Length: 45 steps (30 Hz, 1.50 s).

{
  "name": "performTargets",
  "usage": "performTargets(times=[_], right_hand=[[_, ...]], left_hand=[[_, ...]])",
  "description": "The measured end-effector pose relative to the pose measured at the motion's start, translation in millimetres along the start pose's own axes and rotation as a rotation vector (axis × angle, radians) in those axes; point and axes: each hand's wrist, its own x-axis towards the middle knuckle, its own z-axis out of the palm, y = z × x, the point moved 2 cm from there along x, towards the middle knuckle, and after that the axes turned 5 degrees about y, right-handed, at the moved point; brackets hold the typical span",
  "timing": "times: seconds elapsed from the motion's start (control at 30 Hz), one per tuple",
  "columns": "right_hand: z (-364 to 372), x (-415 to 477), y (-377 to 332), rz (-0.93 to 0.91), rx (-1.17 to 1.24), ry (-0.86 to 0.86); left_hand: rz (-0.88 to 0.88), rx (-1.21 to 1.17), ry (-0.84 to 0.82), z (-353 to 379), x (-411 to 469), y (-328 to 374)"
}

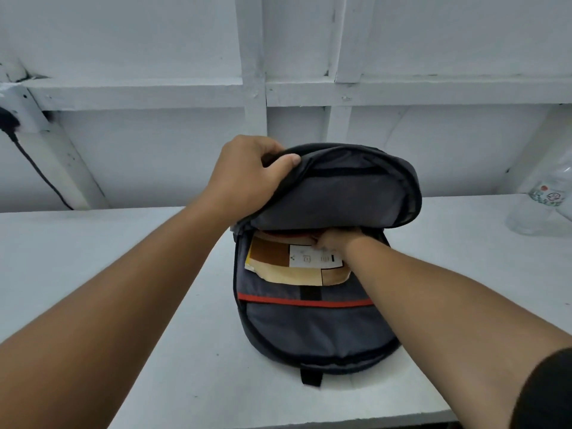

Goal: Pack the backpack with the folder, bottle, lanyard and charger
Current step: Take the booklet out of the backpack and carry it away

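Note:
A dark grey backpack [315,329] lies open on the white table [123,261]. My left hand [247,171] grips the edge of its raised front flap and holds it up. Inside the main compartment sits a tan and brown folder [278,261] with a white label. My right hand [332,239] reaches into the compartment over the folder's top right, its fingers curled and mostly hidden under the flap; what they hold is not visible. A clear plastic bottle [544,205] stands at the table's far right edge. No lanyard or charger shows.
A white panelled wall with ledges runs behind the table. A black cable [34,162] hangs down the wall at the far left. The table's front edge runs diagonally at the lower right.

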Motion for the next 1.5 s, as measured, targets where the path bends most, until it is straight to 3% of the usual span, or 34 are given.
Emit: performTargets(times=[0.07,0.17,0.37,0.8,1.2,1.4,1.5], right_hand=[[-3,3,0,0.015,0.237,-0.105],[-6,-3,4,0.182,0.709,-0.16],[-13,-22,18,0.262,0.881,-0.224],[-15,-78,70,0.291,0.822,-0.158],[-27,-179,121,0.134,0.801,-0.242],[-22,-229,146,0.108,0.802,-0.284],[-21,-259,154,0.026,0.821,-0.221]], left_hand=[[0.007,-0.025,-0.026,-1,3,-4],[0.003,-0.077,-0.028,1,7,-10],[0.016,-0.129,-0.024,9,17,-21],[0.032,-0.168,0.108,17,32,-26],[-0.069,0.061,0.219,13,11,-4],[-0.094,0.159,0.187,18,-9,0],[-0.049,0.171,0.108,20,-33,-5]])
